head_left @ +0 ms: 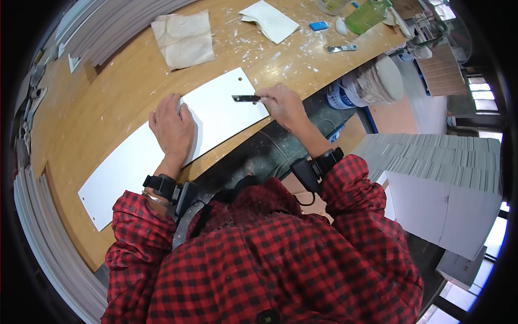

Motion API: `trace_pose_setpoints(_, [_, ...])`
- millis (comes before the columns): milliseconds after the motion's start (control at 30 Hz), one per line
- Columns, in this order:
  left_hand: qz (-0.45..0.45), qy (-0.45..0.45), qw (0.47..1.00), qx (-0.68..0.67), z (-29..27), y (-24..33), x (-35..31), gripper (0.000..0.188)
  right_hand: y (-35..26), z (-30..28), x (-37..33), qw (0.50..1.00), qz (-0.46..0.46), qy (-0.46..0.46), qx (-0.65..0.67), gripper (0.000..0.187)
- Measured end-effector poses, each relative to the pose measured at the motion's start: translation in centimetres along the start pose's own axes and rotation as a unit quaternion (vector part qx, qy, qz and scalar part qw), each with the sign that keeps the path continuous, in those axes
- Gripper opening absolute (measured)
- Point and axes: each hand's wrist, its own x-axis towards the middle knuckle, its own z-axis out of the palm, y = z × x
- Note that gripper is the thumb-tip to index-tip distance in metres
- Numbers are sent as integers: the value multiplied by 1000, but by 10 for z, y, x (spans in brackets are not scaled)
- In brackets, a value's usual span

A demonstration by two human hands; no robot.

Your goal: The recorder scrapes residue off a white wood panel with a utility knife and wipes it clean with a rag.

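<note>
The table (pixel 97 102) carries one white panel (pixel 216 116), two cloths (pixel 184 39) (pixel 268 20), one scraper (pixel 246 98), one blue block (pixel 318 25) and two hands (pixel 172 127) (pixel 283 105).

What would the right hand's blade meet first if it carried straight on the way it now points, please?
The right hand holds a small blade tool pointing along the white panel towards the left hand. It would probably cross bare panel, then meet that hand, though its height is unclear.

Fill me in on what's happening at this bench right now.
A person in a red checked shirt stands at a paint-flecked wooden bench. The left hand lies flat on a long white panel, pressing it to the benchtop. The right hand grips a small dark-bladed tool, its tip over the panel near its far end. Two cloths, a blue block and a metal scraper lie farther back.
</note>
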Motion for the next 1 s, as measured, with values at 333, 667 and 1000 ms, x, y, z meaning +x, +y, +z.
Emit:
trace_pose_setpoints(333, [6, 11, 999, 31, 0, -1, -3, 31, -22, 8, -34, 997, -47, 35, -52, 15])
trace_pose_setpoints(667, [4, 1, 1000, -17, -3, -1, -1, 30, -47, 23, -49, 985, -64, 47, -153, 19])
trace_pose_setpoints(1000, [87, -74, 993, -33, -16, -18, -4, 40, -47, 11, -53, 999, 28, 28, 5, 14])
